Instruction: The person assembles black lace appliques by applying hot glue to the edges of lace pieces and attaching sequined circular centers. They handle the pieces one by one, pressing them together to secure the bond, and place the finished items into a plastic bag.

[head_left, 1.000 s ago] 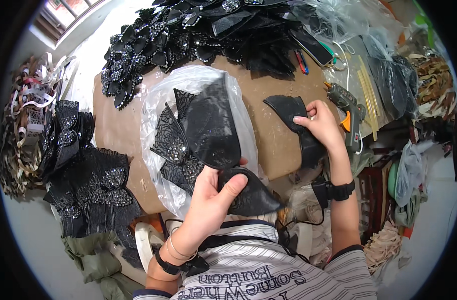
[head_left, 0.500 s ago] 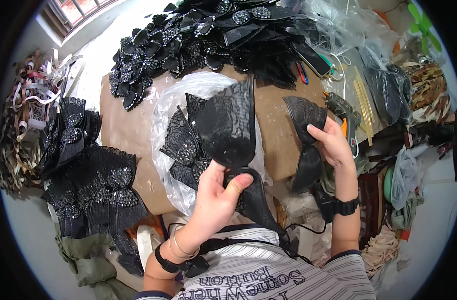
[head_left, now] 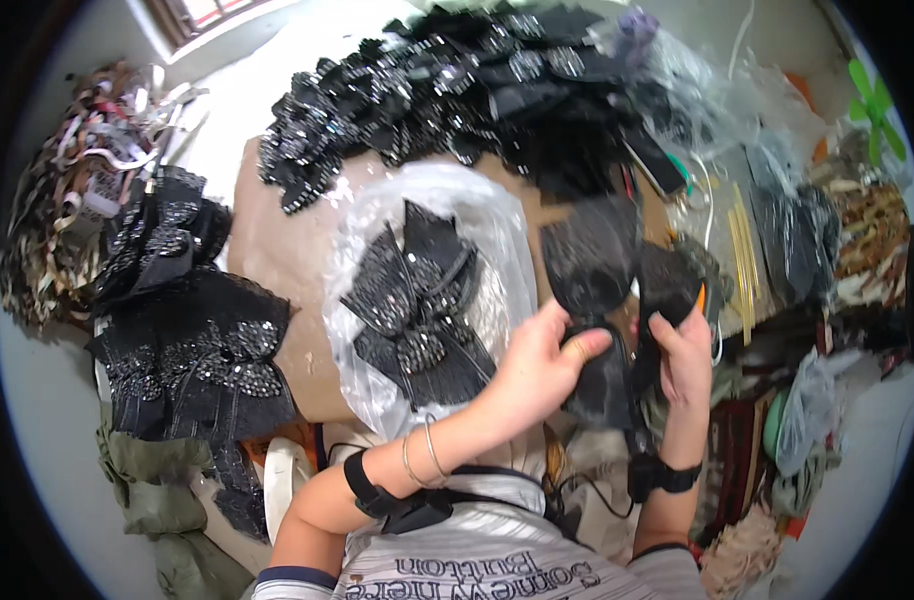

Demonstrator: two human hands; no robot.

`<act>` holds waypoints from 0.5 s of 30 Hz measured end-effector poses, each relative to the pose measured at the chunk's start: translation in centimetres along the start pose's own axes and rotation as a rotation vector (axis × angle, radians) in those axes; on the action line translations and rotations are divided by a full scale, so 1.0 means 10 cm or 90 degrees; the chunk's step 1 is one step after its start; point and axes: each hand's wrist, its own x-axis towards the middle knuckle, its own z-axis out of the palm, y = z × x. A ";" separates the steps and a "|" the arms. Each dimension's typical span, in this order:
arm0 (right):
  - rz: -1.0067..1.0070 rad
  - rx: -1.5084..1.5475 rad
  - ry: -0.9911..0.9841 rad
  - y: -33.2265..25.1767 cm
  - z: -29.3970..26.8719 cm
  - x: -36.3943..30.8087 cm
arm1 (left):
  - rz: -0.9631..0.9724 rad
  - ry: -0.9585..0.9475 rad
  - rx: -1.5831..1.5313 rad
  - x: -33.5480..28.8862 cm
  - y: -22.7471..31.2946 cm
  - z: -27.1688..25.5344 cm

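Note:
My left hand [head_left: 547, 360] pinches a black bow-shaped fabric piece [head_left: 592, 255] at its narrow middle, with one broad lobe above the fingers and one below. Close beside it, my right hand [head_left: 683, 350] grips a second black bow-shaped fabric piece [head_left: 667, 278] between thumb and fingers. The two pieces nearly meet, and whether they touch I cannot tell. To the left of my hands, several beaded black lace pieces [head_left: 422, 350] lie on a clear plastic bag [head_left: 512, 225] on the brown board [head_left: 297, 350].
A large heap of beaded black pieces [head_left: 377, 110] fills the back. More beaded lace [head_left: 192, 350] lies at the left. At the right are a phone [head_left: 655, 160], thin amber sticks [head_left: 742, 265], plastic wrapping [head_left: 697, 100] and a green fan [head_left: 872, 110]. A glue gun is mostly hidden behind my right hand.
My left hand has moved right with its piece, from over the plastic bag to beside my right hand. The beaded pieces on the bag are now uncovered.

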 end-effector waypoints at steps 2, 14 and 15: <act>0.000 -0.009 -0.007 -0.07 -0.02 0.08 | 0.080 0.030 0.045 0.05 -0.11 0.05; -0.147 -0.368 -0.014 0.49 -0.23 0.90 | -0.081 0.030 0.372 0.48 -0.21 -0.02; -0.160 -0.396 -0.019 0.50 -0.23 0.93 | -0.083 0.025 0.368 0.51 -0.28 -0.04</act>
